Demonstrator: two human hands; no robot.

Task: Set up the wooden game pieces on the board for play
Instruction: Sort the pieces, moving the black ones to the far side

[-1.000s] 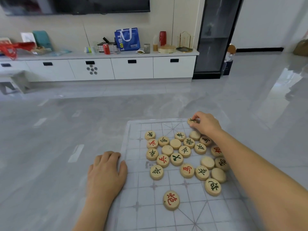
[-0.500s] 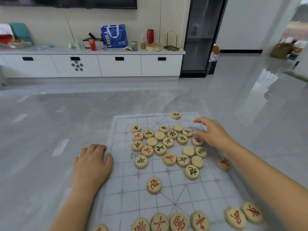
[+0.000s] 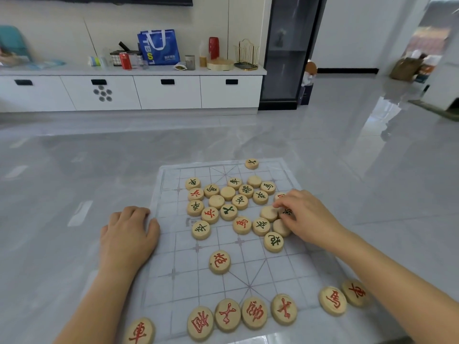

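Right hand [image 3: 308, 219]: the fingers [image 3: 289, 200] were bent downward, their tips on the right side of the heap of pieces [image 3: 223, 204]. They touched a blank disc [image 3: 268, 213] and partly covered a green-lettered disc [image 3: 287, 211] just beside it. Whether thumb and fingers pinched that disc or merely rested on it could not be determined. The forearm ran back over the near right corner of the board [image 3: 188, 268].

Left hand [image 3: 129, 234]: the fingers were loosely bent, palm down, and held nothing. The thumb lay on the board's left edge. The rest of the hand lay on the floor [image 3: 62, 194] just beside that edge.

The heap occupied the board's far half, its discs touching one another, with green, red and blank tops mixed. A lone green disc [image 3: 251, 163] stood apart at the board's far edge. A lone red disc [image 3: 219, 261] lay by itself in the near half.

Along the board's near edge stood a row of red discs [image 3: 253, 312]: four close together at the middle, one at the near left corner, two at the near right corner.

Well beyond the board's far edge, a white cabinet [image 3: 169, 93] stood against the wall and bore a blue bag [image 3: 159, 47].
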